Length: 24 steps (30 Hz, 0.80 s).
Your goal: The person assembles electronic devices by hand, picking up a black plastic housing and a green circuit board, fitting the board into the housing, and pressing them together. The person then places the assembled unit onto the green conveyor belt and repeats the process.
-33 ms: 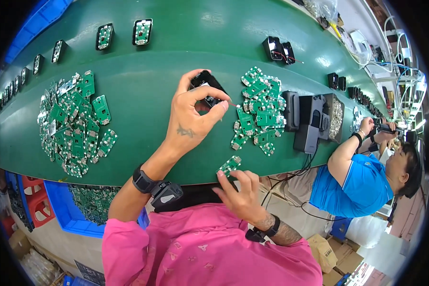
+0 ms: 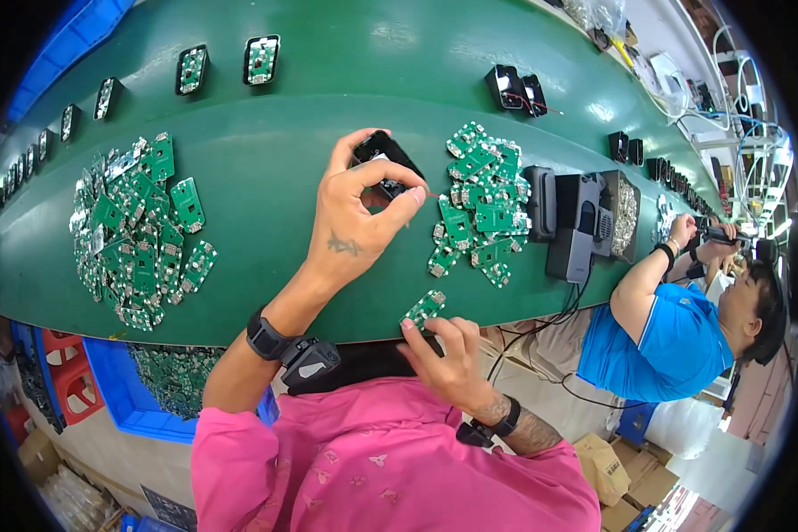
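My left hand (image 2: 359, 199) grips a small black plastic case (image 2: 383, 152) above the green table, thumb and fingers curled round it. A thin red wire sticks out of the case toward the right-hand pile of circuit boards (image 2: 483, 213). Close to the table's front edge, my right hand (image 2: 448, 359) pinches one green circuit board (image 2: 424, 308) between thumb and fingers. The inside of the case is partly hidden by my left fingers.
A larger heap of circuit boards (image 2: 142, 230) lies on the left. Cases with boards inside (image 2: 262, 60) form a row along the far left. Two black cases (image 2: 507, 89) stand at the back right. Beside the right pile is a grey device (image 2: 576, 226). A co-worker (image 2: 665, 337) sits at right.
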### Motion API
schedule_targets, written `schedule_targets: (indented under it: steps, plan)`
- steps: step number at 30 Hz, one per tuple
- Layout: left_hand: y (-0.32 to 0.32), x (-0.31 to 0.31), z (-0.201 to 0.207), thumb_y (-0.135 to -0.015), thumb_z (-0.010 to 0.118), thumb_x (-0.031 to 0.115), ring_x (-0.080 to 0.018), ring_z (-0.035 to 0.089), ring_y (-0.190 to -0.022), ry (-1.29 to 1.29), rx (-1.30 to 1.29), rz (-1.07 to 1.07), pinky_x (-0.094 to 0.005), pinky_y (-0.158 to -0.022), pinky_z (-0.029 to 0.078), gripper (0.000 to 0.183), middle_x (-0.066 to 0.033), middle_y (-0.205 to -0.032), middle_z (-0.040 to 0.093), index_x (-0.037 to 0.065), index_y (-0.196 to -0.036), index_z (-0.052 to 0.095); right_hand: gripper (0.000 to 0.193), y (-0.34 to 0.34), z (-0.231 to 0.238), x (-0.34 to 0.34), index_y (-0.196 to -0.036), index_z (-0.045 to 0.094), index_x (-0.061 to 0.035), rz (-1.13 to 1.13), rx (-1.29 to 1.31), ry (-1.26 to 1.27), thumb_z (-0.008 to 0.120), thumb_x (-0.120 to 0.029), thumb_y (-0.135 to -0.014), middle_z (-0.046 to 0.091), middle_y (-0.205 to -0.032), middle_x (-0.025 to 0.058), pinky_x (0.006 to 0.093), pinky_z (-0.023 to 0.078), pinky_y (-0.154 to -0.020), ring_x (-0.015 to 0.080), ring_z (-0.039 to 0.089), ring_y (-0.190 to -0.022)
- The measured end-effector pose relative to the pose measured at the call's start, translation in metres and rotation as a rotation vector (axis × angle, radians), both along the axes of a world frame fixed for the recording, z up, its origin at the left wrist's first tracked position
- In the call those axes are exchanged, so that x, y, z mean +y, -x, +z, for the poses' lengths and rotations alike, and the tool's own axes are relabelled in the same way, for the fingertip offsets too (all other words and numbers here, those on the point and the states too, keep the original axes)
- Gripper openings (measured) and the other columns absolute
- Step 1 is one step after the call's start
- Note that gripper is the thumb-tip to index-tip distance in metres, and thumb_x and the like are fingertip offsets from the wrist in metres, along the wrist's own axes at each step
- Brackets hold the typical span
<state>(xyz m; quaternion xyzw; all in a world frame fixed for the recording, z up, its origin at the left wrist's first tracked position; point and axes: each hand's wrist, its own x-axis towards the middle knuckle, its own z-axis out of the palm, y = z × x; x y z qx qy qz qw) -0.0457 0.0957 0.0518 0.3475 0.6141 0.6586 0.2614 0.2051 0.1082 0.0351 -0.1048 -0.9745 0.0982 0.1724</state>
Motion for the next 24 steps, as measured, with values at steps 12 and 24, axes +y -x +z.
schedule_targets:
  steps: [12,24]
  plan:
    - [-0.005,-0.004,0.002,-0.080,0.078,0.011,-0.0153,0.061,-0.099,0.080,0.136,-0.080,-0.0243,-0.070,0.053,0.013,-0.0157,-0.139,0.043,0.005,-0.087,0.069,0.012,0.021,0.027,0.038,-0.103,0.064,-0.0032,-0.461,0.669,0.655,0.067,-0.005,-0.092,0.053,-0.078,0.0020,0.0262,0.042,-0.054,0.0134,0.052,-0.063]
    - [-0.006,-0.001,-0.008,-0.086,0.078,0.022,-0.0184,0.060,-0.098,0.013,-0.050,-0.172,-0.0276,-0.079,0.049,0.020,-0.0167,-0.131,0.050,0.005,-0.088,0.068,0.019,0.073,0.029,0.058,-0.115,0.053,-0.0034,-0.166,0.927,1.728,0.059,-0.015,-0.101,0.056,-0.082,0.0039,0.0272,0.037,-0.058,0.0108,0.046,-0.061]
